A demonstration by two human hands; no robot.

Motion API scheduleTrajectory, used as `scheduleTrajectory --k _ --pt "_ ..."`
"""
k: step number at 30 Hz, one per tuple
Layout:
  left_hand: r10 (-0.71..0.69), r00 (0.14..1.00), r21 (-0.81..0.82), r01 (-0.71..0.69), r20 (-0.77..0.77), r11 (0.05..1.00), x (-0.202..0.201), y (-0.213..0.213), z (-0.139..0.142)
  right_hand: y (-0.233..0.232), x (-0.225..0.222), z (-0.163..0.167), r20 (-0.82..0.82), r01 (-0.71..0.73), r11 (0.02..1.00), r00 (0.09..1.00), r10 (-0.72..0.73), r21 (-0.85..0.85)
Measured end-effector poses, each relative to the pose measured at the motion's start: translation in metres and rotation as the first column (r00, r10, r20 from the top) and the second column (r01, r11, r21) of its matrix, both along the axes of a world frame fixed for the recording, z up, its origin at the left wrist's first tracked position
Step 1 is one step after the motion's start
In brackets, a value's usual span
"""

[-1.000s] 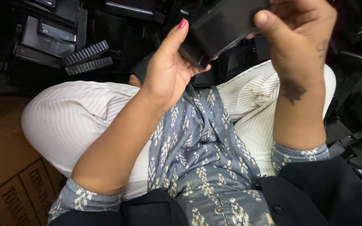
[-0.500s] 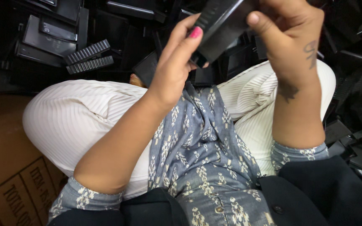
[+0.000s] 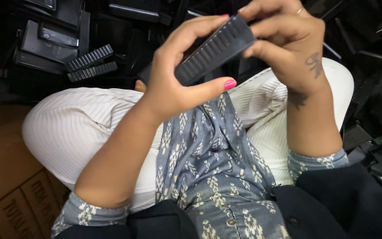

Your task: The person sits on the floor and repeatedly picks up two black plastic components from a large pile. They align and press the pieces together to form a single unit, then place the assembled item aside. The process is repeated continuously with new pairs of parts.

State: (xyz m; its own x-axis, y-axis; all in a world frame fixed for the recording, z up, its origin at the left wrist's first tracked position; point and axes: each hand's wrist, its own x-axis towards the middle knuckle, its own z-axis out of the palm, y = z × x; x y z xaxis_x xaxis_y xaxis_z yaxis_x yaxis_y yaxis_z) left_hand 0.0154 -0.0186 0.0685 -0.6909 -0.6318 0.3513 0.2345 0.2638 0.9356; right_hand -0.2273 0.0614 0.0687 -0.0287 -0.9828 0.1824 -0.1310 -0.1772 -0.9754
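From the head camera I see my left hand (image 3: 177, 75) and my right hand (image 3: 286, 46) both closed on one black ribbed plastic part (image 3: 215, 49), held tilted above my lap. My left thumb lies under the part's lower edge and my left fingers curl over its top; my right fingers (image 3: 266, 28) pinch its upper end, hiding that end. Below the part lie my white ribbed trousers (image 3: 71, 128) and my patterned grey tunic (image 3: 208, 155). Left of the part, two similar ribbed strips (image 3: 91, 64) rest on a heap of black plastic pieces (image 3: 49, 40), too dark to sort out. A cardboard box (image 3: 9, 194) far below-left of the part is cut off.
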Motion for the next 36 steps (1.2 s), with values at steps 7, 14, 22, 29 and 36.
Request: scheduleTrajectory --k 7,14,22,29,36 --pt "-0.026 1.0 0.133 0.027 -0.013 0.991 0.011 -0.006 0.006 -0.001 0.009 0.021 0.044 -0.311 0.949 0.95 0.308 0.059" --pt "0.243 0.946 0.54 -0.092 -0.215 0.837 -0.004 -0.011 -0.022 0.001 0.029 0.005 -0.14 -0.143 0.986 0.982 0.13 -0.086" --pt "0.472 0.881 0.571 -0.404 0.033 0.715 -0.028 -0.015 -0.072 0.001 0.064 -0.016 -0.787 -0.246 0.959 0.616 0.041 -0.142" --pt "0.518 0.856 0.558 -0.429 0.0 0.71 -0.028 -0.023 -0.088 0.006 0.075 -0.02 -0.804 -0.12 0.987 0.594 -0.016 -0.108" --pt "0.499 0.867 0.639 -0.383 -0.001 0.667 -0.03 -0.022 -0.078 0.01 0.072 -0.027 -0.772 -0.131 0.964 0.628 -0.099 -0.23"
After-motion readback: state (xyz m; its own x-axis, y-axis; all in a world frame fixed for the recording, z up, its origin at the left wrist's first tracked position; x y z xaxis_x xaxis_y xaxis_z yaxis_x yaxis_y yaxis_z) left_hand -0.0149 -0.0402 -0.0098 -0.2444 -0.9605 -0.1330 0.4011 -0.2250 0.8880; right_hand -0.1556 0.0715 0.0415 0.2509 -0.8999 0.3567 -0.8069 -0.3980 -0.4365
